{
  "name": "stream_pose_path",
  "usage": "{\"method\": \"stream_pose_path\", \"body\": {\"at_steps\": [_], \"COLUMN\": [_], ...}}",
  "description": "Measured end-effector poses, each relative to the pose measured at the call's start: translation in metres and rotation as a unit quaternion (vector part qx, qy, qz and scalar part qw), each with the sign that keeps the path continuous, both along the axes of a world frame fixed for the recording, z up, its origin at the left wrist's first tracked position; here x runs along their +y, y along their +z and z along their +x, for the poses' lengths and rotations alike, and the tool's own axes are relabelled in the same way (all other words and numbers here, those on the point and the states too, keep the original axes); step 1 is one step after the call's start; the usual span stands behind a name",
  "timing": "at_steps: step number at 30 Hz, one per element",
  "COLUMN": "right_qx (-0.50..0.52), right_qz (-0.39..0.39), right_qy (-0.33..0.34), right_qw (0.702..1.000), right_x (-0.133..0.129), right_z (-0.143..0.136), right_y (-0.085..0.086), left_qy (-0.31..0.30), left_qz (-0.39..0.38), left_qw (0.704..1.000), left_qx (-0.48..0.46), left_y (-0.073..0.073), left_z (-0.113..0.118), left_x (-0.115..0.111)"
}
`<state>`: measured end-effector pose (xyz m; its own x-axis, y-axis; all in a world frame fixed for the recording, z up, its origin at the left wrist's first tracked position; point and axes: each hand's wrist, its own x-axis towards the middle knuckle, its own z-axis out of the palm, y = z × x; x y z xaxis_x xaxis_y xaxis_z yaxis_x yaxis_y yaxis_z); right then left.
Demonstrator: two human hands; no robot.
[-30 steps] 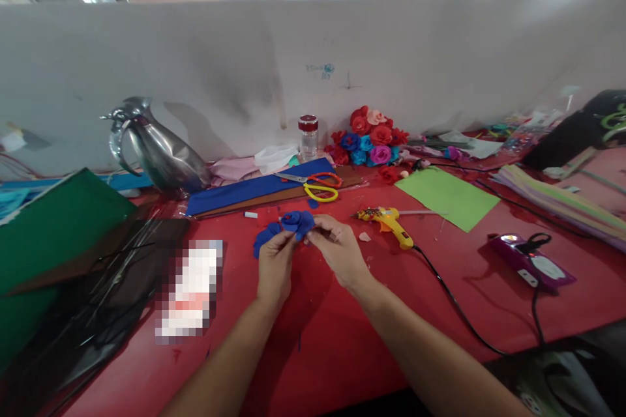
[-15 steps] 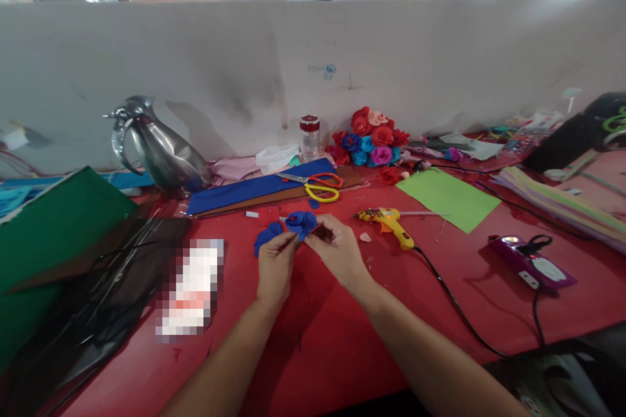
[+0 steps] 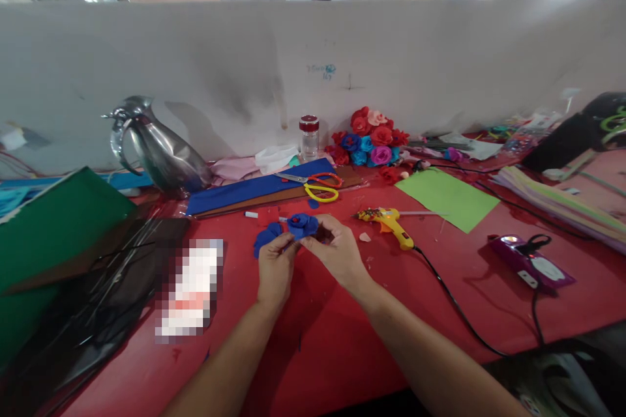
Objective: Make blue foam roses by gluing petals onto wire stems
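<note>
A blue flower [image 3: 302,224] with a small red centre is held between both hands above the red table [image 3: 337,352]. My left hand [image 3: 275,268] pinches its lower left side. On its right, my right hand [image 3: 337,249] grips the petals' edge with closed fingers. Blue petal pieces [image 3: 267,238] lie just behind my left fingertips. A marker [image 3: 252,214] and a red scrap [image 3: 268,215] are behind the flower. To the right rests a yellow glue gun [image 3: 400,232] with a glue stick in its back.
Scissors [image 3: 321,193] lie on blue sheets [image 3: 235,195]. Behind are a steel jug [image 3: 169,150], a glass jar [image 3: 309,143] and a flower bunch [image 3: 381,137]. Green paper [image 3: 447,199] and a purple power strip [image 3: 533,264] with cables are at the right.
The blue flower has tilted slightly, showing more of its top. My right fingertips have shifted slightly left along its lower edge. The objects on the table look unmoved.
</note>
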<state>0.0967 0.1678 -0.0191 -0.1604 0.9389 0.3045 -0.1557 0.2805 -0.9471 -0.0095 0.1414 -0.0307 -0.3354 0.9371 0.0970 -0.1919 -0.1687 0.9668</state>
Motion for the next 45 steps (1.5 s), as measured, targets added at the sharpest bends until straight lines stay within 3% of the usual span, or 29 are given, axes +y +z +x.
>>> {"method": "stream_pose_path", "body": {"at_steps": [10, 18, 23, 29, 45], "right_qx": [-0.029, -0.011, 0.048, 0.139, 0.142], "right_qz": [0.038, 0.023, -0.026, -0.124, -0.18], "right_qy": [-0.023, -0.006, 0.023, 0.048, 0.066], "right_qw": [0.999, 1.0, 0.998, 0.981, 0.971], "right_x": [-0.001, -0.002, -0.003, -0.002, -0.003], "right_z": [0.001, 0.001, 0.001, 0.005, 0.003], "right_y": [0.002, 0.004, 0.006, 0.013, 0.017], "left_qy": [0.01, -0.015, -0.015, 0.002, 0.043], "left_qz": [0.01, 0.019, 0.003, 0.0, 0.009], "left_qw": [0.999, 1.0, 0.997, 0.998, 0.999], "left_qx": [0.043, -0.016, -0.075, -0.066, -0.017], "left_y": [0.003, 0.003, 0.003, 0.004, 0.001], "left_z": [0.0, 0.002, 0.002, 0.003, -0.001], "left_x": [-0.002, -0.001, 0.002, 0.003, 0.001]}}
